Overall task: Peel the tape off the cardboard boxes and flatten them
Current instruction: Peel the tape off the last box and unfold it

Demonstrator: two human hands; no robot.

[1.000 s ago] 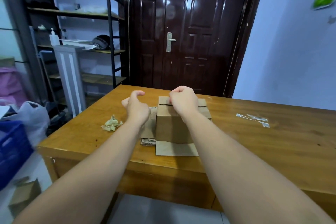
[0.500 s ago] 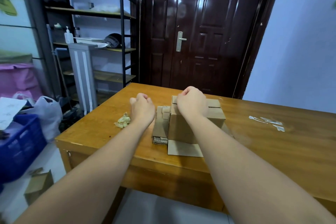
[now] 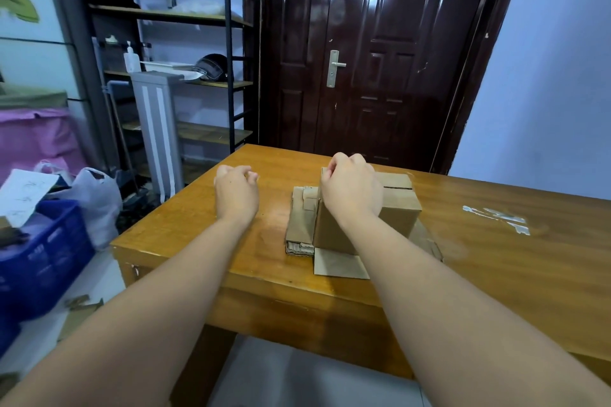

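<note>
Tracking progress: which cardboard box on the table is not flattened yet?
The upright box under the right hand: it stands as a full carton with its top flaps closed. The stack left of it and the sheet beneath it lie flat.

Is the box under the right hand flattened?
Not yet: the cardboard box stands fully formed, top flaps closed, right hand gripping its top edge.

Probably a home storeroom: shelving rack (image 3: 185, 53), entry door (image 3: 373, 53), crate (image 3: 43, 261).

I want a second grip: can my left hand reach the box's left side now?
Probably yes: the left hand hovers just left of the box, with only the low flattened stack lying between them.
</note>
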